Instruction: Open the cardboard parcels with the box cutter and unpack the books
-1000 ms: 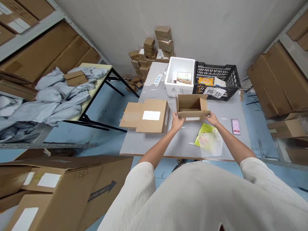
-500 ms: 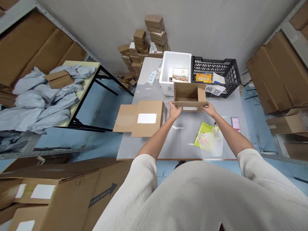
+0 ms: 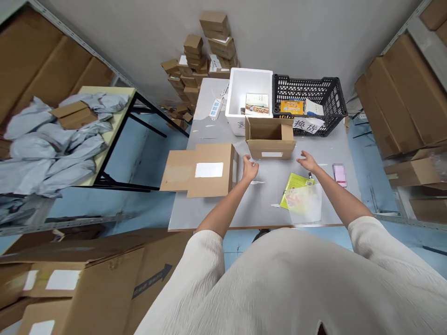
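Observation:
A small open cardboard box (image 3: 254,147) with a white label on its front stands on the grey table, against the white foam box and the black crate. My left hand (image 3: 250,168) hovers just in front of its left corner, fingers loosely bent and apart, holding nothing. To the right of the box, my right hand (image 3: 308,162) is open with fingers stretched, also clear of the cardboard. A larger flat carton (image 3: 209,183) with a white label and an unfolded flap lies left of my left hand. Below my right hand is a yellow-green booklet (image 3: 292,183), partly covered by a translucent plastic bag (image 3: 309,204).
Behind stand the white foam box (image 3: 233,104) and the black plastic crate (image 3: 335,104), both holding books. A power strip (image 3: 215,110) lies at back left, a pink phone-like item (image 3: 339,175) at right. Grey parcels (image 3: 70,144) cover a side table; large cartons (image 3: 104,279) sit at lower left.
Both hands have let go of the small box and drawn back apart from it. The box's front flap no longer projects toward me, and its labelled front now shows.

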Demonstrator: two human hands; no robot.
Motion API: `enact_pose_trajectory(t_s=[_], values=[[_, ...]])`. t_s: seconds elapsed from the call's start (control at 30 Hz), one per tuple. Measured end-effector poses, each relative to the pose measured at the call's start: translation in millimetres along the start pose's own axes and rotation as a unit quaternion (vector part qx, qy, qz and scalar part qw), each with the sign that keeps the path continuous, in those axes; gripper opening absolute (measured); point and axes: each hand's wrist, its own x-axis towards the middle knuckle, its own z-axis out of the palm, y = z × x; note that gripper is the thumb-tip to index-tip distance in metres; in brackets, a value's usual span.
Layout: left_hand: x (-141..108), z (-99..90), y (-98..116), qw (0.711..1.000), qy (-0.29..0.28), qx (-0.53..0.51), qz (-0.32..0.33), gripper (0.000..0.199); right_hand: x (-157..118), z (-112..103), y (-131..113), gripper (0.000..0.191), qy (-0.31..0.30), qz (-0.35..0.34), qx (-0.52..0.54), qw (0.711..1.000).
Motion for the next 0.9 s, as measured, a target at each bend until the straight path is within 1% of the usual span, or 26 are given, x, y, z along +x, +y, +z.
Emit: enact_pose_trajectory(t_s=[0.13,0.27,0.33,0.43,0.5,0.6,0.7,0.8,0.9], values=[[-23.4,25.2,-8.2,0.999,-0.035,0.007,-0.015,0.069,-25.5,-13.5,31.5,0.081,-0.019,0.014,-0.051,0.998],[-43.4,55.4,-13.2,0.997,-0.08,0.009,-0.013,0.073,-51.9,-20.5,59.0,0.074,-0.062,0.008,-0.162,0.985],[-54.0,71.2,-16.1,0.995,-0.101,0.013,-0.011,0.071,-64.1,-21.5,70.7,0.074,-0.086,-0.01,-0.24,0.967],[-72.9,96.0,-23.5,0.991,-0.13,0.021,-0.013,0.065,-79.8,-20.2,86.4,0.076,-0.116,-0.041,-0.369,0.921],[-87.8,112.0,-31.3,0.988,-0.154,0.028,-0.018,0.058,-87.0,-17.5,95.4,0.082,-0.132,-0.053,-0.421,0.896],[-111.0,131.6,-45.2,0.978,-0.199,0.05,-0.023,0.046,-90.4,-11.6,106.3,0.095,-0.153,-0.07,-0.468,0.868],[-130.1,144.4,-57.3,0.969,-0.231,0.086,-0.017,0.039,-85.7,-3.9,115.6,0.105,-0.166,-0.082,-0.509,0.841],[-141.0,152.5,-65.3,0.962,-0.247,0.113,-0.021,0.035,-78.2,4.1,124.7,0.111,-0.167,-0.09,-0.525,0.83],[-144.3,158.5,-70.5,0.96,-0.247,0.129,-0.023,0.037,-73.1,10.2,131.7,0.115,-0.16,-0.096,-0.533,0.825]])
